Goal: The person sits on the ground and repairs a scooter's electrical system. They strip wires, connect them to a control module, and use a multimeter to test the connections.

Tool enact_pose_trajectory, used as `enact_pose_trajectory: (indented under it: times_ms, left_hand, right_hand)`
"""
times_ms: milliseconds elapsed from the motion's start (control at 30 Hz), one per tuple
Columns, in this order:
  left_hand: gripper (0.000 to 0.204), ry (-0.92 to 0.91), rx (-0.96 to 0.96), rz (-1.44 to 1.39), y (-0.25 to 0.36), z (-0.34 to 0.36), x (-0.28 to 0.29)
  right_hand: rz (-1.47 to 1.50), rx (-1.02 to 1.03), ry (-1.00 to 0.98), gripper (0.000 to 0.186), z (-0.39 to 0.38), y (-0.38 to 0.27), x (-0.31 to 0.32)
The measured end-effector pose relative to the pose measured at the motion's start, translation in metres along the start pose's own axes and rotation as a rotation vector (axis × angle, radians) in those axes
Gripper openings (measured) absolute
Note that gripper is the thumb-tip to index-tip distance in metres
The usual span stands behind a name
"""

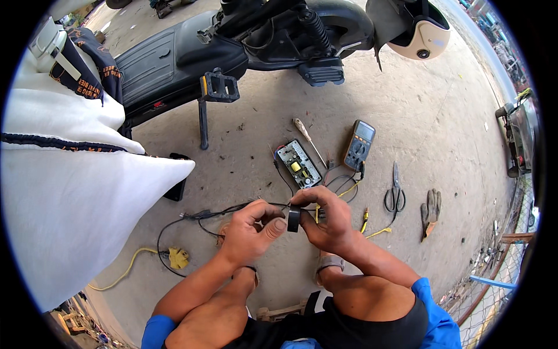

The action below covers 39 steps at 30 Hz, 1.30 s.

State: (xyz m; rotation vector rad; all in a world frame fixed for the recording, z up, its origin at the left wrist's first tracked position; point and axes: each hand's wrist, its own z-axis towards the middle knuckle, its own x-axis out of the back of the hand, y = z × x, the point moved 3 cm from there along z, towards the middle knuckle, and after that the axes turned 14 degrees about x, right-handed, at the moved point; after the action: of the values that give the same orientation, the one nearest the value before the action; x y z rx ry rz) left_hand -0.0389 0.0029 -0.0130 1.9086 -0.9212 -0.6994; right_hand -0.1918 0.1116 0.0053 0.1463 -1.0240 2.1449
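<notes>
My right hand (330, 218) grips a roll of black electrical tape (294, 220) between thumb and fingers, with its edge turned up toward me. Close beside the roll, my left hand (250, 231) has curled fingers and its thumb pointing at the tape; whatever lies inside those fingers is hidden. A black cable (197, 215) runs along the ground behind both hands. Just beyond them lies an open circuit board in a black case (297, 165), with thin wires coming off it. A screwdriver (310, 141) and a multimeter (359, 146) with leads rest farther out.
Scissors (395, 198) and a work glove (431, 213) lie at the right, with yellow-tipped leads (365, 221) nearer. A yellow plug (178, 257) sits at the left. An electric scooter (186, 55) with a helmet (419, 38) spans the far side; white cloth (70, 203) hangs at left.
</notes>
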Motion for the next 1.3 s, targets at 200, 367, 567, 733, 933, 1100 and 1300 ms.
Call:
enact_pose_trajectory:
  times_ms: [200, 367, 567, 733, 933, 1100, 1300]
  left_hand:
    - [0.022, -0.043, -0.146, 0.151, 0.002, -0.003, -0.010]
    - [0.016, 0.058, -0.281, 0.261, 0.011, -0.004, -0.009]
    - [0.014, 0.105, -0.400, 0.376, 0.022, -0.009, -0.010]
    - [0.021, 0.193, -0.562, 0.429, 0.019, -0.009, -0.005]
    - [0.026, 0.259, -0.652, 0.606, 0.011, -0.007, 0.000]
    - [0.027, 0.249, -0.666, 0.558, 0.011, -0.004, 0.000]
    - [0.019, 0.330, -0.485, 0.231, 0.021, -0.008, 0.005]
  right_hand:
    - [0.024, 0.011, -0.023, 0.033, 0.004, 0.003, -0.003]
    - [0.406, -0.213, -0.087, 0.038, 0.004, 0.006, -0.003]
    - [0.474, -0.359, -0.128, 0.043, 0.003, 0.003, -0.012]
    - [0.766, -0.701, -0.001, 0.043, -0.002, 0.006, -0.019]
    - [0.829, -0.609, -0.073, 0.056, -0.008, 0.011, -0.014]
    - [0.699, -0.453, -0.122, 0.058, -0.004, 0.011, -0.013]
    - [0.589, -0.328, -0.136, 0.053, 0.003, 0.009, -0.006]
